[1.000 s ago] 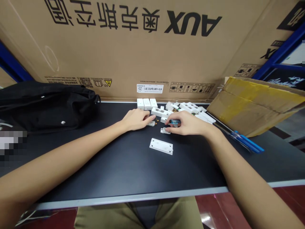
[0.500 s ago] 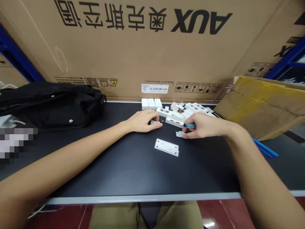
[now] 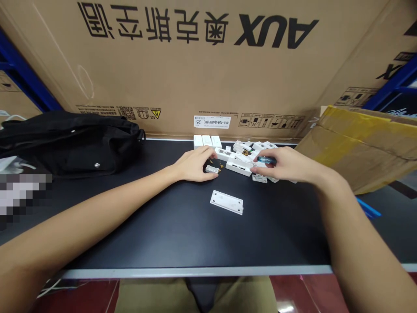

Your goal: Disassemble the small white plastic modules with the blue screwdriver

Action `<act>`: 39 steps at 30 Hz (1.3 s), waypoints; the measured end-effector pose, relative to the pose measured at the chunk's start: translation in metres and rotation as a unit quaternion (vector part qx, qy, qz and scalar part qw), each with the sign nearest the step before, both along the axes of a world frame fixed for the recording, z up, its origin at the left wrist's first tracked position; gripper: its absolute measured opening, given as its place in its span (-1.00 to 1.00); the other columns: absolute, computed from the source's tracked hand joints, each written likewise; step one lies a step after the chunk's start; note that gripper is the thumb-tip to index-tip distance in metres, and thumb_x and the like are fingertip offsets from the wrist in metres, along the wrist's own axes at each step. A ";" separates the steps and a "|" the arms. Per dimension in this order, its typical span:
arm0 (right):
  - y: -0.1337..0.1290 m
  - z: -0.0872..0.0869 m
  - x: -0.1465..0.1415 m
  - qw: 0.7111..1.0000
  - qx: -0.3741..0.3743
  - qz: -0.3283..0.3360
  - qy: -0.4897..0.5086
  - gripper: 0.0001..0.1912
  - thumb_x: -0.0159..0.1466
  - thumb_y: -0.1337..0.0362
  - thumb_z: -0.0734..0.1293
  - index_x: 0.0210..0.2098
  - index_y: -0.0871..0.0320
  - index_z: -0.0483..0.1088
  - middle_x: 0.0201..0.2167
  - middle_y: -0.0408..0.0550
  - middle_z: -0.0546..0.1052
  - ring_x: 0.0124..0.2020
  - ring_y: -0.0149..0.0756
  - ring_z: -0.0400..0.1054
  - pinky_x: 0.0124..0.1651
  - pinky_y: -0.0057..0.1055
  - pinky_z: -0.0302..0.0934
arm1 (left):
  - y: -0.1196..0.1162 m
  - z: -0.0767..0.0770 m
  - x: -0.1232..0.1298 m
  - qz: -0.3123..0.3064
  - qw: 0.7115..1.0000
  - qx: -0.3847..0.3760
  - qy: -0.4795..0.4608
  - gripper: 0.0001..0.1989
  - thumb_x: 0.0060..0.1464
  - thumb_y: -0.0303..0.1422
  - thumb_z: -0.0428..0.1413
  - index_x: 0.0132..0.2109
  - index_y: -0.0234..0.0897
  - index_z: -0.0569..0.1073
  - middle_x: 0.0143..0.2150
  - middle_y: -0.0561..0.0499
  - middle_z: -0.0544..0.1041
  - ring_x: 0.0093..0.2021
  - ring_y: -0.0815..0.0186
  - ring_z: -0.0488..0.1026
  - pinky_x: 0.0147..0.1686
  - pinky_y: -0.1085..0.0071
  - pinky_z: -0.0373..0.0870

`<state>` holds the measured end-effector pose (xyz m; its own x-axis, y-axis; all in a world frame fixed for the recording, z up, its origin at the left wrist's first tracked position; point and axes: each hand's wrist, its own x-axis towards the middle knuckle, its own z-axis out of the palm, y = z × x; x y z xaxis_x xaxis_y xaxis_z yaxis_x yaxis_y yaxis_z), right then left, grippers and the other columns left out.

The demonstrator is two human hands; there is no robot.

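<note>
My left hand (image 3: 196, 165) rests on the table with thumb and fingers apart around a small white plastic part (image 3: 212, 169). The thumb is close against that part; small brass-coloured bits (image 3: 220, 165) lie just beyond. My right hand (image 3: 286, 164) is closed around a short blue-and-black handle (image 3: 266, 161), whose kind I cannot make out. Beneath its fingertips lies another small white part (image 3: 259, 178), at the edge of the pile. Between the hands sits a long white plastic housing (image 3: 239, 166) with slots. Nearer me lies a flat white cover plate (image 3: 226, 202) with dark dots at its corners.
Three white blocks (image 3: 207, 141) stand at the back, beside a pile of white housings (image 3: 247, 150). A black bag (image 3: 71, 143) is on the left. A taped cardboard box (image 3: 361, 148) and a blue strip (image 3: 368, 208) are on the right. A large carton (image 3: 195, 74) forms the back.
My right hand has moved right and away from me, to the pile, with the blue-and-black handle and the small white part. My left hand's fingers have spread, uncovering more of its white part.
</note>
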<state>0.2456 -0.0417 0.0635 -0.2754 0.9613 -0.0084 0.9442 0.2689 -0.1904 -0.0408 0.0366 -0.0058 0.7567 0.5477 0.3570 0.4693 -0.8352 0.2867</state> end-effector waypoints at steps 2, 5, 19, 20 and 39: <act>0.003 -0.004 -0.005 1.000 0.020 0.018 -0.004 -0.55 0.19 -0.16 0.32 -0.24 0.10 0.48 -0.39 -0.06 0.56 -0.46 -0.22 0.35 -0.41 -0.34 0.08 | 0.001 -0.001 0.000 -0.022 1.000 -0.017 -0.005 -0.59 0.09 -0.08 0.15 -0.01 -0.22 0.35 0.00 -0.10 0.47 -0.02 0.12 0.44 -0.06 0.22 0.39; 0.007 -0.011 -0.013 0.998 0.016 0.053 -0.002 -0.64 0.22 -0.06 0.31 -0.32 0.12 0.45 -0.44 -0.07 0.55 -0.46 -0.25 0.34 -0.39 -0.36 0.06 | 0.005 -0.003 0.000 -0.061 0.997 -0.052 -0.016 -0.63 0.13 -0.11 0.14 -0.01 -0.22 0.37 -0.03 -0.09 0.50 -0.05 0.16 0.45 -0.07 0.23 0.39; -0.005 0.000 -0.027 0.976 0.085 0.031 0.197 -0.69 0.25 0.01 0.33 -0.38 0.14 0.45 -0.52 -0.17 0.38 -0.49 -0.37 0.17 -0.40 -0.40 0.03 | 0.011 -0.005 0.002 0.036 0.988 -0.084 -0.128 -0.69 0.27 -0.10 -0.02 -0.13 -0.27 0.39 -0.19 -0.04 0.49 -0.26 0.28 0.40 -0.20 0.32 0.36; -0.006 0.001 -0.027 0.967 0.089 0.028 0.236 -0.69 0.24 0.00 0.36 -0.37 0.14 0.45 -0.49 -0.16 0.39 -0.48 -0.38 0.17 -0.40 -0.40 0.03 | 0.013 -0.005 0.002 0.042 0.987 -0.091 -0.122 -0.69 0.29 -0.12 -0.04 -0.12 -0.27 0.41 -0.19 -0.04 0.51 -0.26 0.28 0.41 -0.19 0.31 0.36; -0.007 -0.016 -0.050 0.884 -0.094 0.093 0.449 -0.71 0.28 0.06 0.34 -0.36 0.12 0.26 -0.46 -0.21 0.25 -0.48 -0.43 0.09 -0.43 -0.42 -0.02 | 0.019 -0.004 0.002 -0.057 0.983 -0.170 -0.042 -0.52 0.38 -0.08 -0.25 0.23 -0.08 0.36 0.29 0.02 0.39 0.26 0.19 0.30 0.29 0.16 0.14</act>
<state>0.1951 -0.0485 0.0472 -0.4059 0.9033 0.1389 0.3327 0.2876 -0.8981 -0.0389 0.0559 -0.0094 0.7957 0.5599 0.2312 0.3416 -0.7299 0.5920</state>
